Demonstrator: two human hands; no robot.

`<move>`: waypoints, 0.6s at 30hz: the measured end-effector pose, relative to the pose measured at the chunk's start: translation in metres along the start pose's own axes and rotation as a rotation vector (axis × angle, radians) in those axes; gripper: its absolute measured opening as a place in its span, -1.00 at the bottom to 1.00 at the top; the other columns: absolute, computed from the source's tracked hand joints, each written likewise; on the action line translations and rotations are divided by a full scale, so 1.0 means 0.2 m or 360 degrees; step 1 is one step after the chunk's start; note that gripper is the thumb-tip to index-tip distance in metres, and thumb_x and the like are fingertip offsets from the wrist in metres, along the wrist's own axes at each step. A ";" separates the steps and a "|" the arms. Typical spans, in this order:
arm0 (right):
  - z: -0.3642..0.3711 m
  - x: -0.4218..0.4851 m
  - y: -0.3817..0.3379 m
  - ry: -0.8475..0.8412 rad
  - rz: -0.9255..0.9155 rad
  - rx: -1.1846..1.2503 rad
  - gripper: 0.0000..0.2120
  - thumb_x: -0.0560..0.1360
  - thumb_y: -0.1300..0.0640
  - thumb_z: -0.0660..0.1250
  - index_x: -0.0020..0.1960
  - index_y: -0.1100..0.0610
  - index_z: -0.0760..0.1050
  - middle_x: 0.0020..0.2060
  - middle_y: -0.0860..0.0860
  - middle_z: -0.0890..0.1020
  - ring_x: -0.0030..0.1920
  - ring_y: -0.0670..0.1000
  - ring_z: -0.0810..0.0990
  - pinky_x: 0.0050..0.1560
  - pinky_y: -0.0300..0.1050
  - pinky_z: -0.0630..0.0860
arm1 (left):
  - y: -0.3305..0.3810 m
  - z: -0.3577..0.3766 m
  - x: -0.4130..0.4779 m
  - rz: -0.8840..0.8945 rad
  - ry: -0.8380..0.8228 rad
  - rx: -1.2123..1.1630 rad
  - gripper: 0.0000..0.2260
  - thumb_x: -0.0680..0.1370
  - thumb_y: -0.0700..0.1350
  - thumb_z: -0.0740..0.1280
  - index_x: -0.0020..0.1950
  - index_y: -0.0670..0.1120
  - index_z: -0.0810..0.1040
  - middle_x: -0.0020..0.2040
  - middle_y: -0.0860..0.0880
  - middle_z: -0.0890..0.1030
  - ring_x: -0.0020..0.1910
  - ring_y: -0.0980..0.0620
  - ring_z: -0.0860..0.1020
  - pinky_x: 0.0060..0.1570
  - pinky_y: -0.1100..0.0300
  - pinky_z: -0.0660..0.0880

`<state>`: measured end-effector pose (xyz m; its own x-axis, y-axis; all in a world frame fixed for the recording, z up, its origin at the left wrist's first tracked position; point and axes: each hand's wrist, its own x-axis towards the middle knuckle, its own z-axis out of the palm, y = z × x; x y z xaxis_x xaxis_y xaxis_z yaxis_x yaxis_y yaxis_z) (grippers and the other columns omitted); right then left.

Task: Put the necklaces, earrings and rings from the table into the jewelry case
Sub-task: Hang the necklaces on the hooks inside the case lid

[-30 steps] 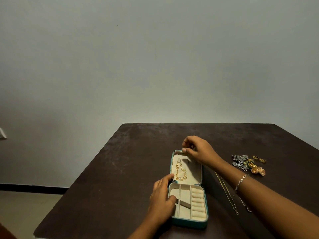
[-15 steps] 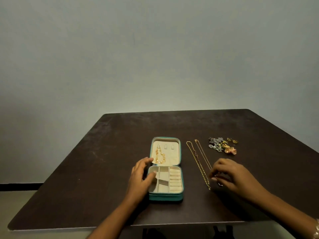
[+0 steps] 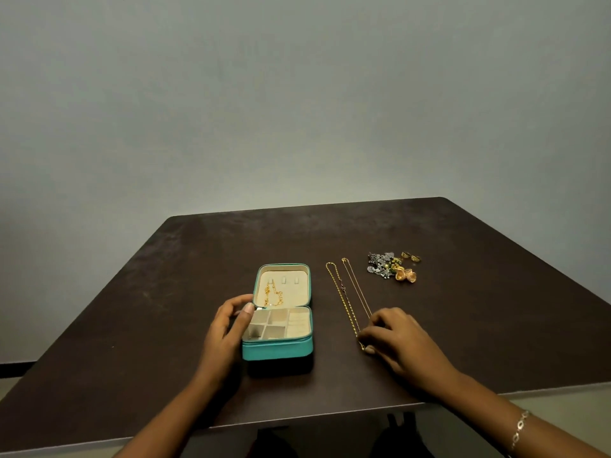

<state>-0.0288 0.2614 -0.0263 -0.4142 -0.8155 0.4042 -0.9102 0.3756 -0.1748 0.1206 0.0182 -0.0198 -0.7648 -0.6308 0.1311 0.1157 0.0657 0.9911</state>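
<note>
**Jewelry case.** The teal jewelry case (image 3: 277, 350) lies open, just left of centre in the frame, on the dark brown worktop (image 3: 158, 309). Its lid (image 3: 292, 274) is folded flat toward the far edge. A gold link chain (image 3: 273, 295) lies on the cream lining of the lid. The base, nearer the camera, shows cream compartments on the left and a block of padded rolls on the right.

**Left hand.** The left hand (image 3: 224, 328) is at the case's left side. Its grip is curled around the hinge corner, with the thumb (image 3: 248, 308) pressed on the rim.

**Necklaces.** Two chains lie stretched on the worktop just right of the case, side by side and running away from the camera. The thicker gold necklace (image 3: 342, 299) is nearer the case. The thin gold necklace (image 3: 357, 289) is beside it.

**Right hand.** The right hand (image 3: 396, 342) covers the near ends of both chains. Its grip is narrow, with fingertips closed on the near end of the thicker gold necklace. Whether that end is off the worktop cannot be told. A silver bracelet (image 3: 519, 429) is on the wrist.

**Remaining pieces.** In the right of the frame, beyond the chains, lies a cluster: silver earrings (image 3: 380, 264), gold bell-shaped earrings (image 3: 406, 275) and two small gold pieces (image 3: 411, 257).

**Surroundings.** A plain grey-blue wall (image 3: 297, 110) fills the upper frame.
</note>
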 end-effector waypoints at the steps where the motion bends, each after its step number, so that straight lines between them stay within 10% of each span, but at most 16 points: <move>1: 0.00 0.00 0.00 -0.0005 0.0005 0.0007 -0.80 0.43 -0.07 0.15 -0.08 -0.07 0.52 -0.18 -0.07 0.53 -0.17 -0.04 0.51 -0.23 -0.38 0.25 | 0.01 0.00 0.00 -0.0011 0.0006 -0.0017 -0.70 0.47 0.06 0.32 0.14 -0.05 0.51 0.19 -0.13 0.51 0.09 -0.08 0.55 -0.20 0.23 0.51; 10: 0.04 0.02 0.02 0.0134 -0.0104 -0.0069 -0.77 0.33 -0.01 0.42 -0.13 -0.07 0.38 -0.22 -0.09 0.50 -0.22 -0.05 0.50 -0.28 -0.31 0.33 | 0.31 0.06 0.14 0.0597 0.0091 0.0979 -0.66 0.43 0.14 0.31 0.16 0.09 0.43 0.12 0.10 0.44 0.12 0.11 0.39 -0.07 0.24 0.43; 14: 0.05 0.02 0.02 0.0137 -0.0132 -0.0194 -0.70 0.28 0.04 0.50 -0.15 -0.06 0.40 -0.24 -0.10 0.48 -0.22 -0.08 0.47 -0.33 -0.28 0.36 | 0.44 0.31 0.32 0.0666 -0.0328 0.1262 -0.81 0.51 -0.15 0.33 0.12 -0.05 0.53 0.02 0.07 0.55 -0.02 0.15 0.49 -0.01 0.22 0.45; 18: 0.06 0.02 0.02 0.0177 -0.0114 -0.0208 -0.97 0.39 0.06 0.17 -0.22 -0.04 0.32 -0.23 -0.13 0.43 -0.18 -0.14 0.29 -0.27 -0.33 0.25 | 0.42 0.58 0.53 0.0517 -0.0768 0.1701 -0.80 0.51 -0.26 0.30 0.12 -0.15 0.55 0.05 -0.06 0.61 -0.01 0.05 0.55 -0.05 0.27 0.41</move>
<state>-0.0349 0.2549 -0.0360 -0.3384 -0.7912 0.5094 -0.9252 0.3785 -0.0268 -0.0245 0.0459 0.0805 -0.9808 -0.1291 0.1461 -0.0607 0.9144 0.4002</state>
